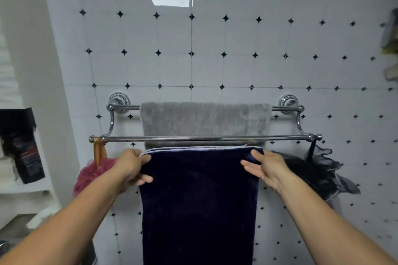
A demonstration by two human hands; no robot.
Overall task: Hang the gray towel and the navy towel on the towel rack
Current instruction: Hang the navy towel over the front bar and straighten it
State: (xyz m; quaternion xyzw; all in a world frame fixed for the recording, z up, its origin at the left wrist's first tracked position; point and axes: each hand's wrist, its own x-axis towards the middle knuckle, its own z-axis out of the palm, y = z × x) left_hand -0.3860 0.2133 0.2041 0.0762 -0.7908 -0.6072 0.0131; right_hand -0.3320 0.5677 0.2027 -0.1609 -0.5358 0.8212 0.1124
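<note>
Both hands hold the navy towel up just below the towel rack's front bar.
The left hand grips its left edge and the right hand pinches the right edge; the gray towel hangs over the rear bar.

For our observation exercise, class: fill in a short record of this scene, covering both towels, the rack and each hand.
gray towel: draped over the rear bar
navy towel: held just below the front bar, not yet hung
towel rack: two chrome bars, front and rear
left hand: grips the navy towel's top left corner
right hand: holds its top right corner
remaining: hang the navy towel
</note>
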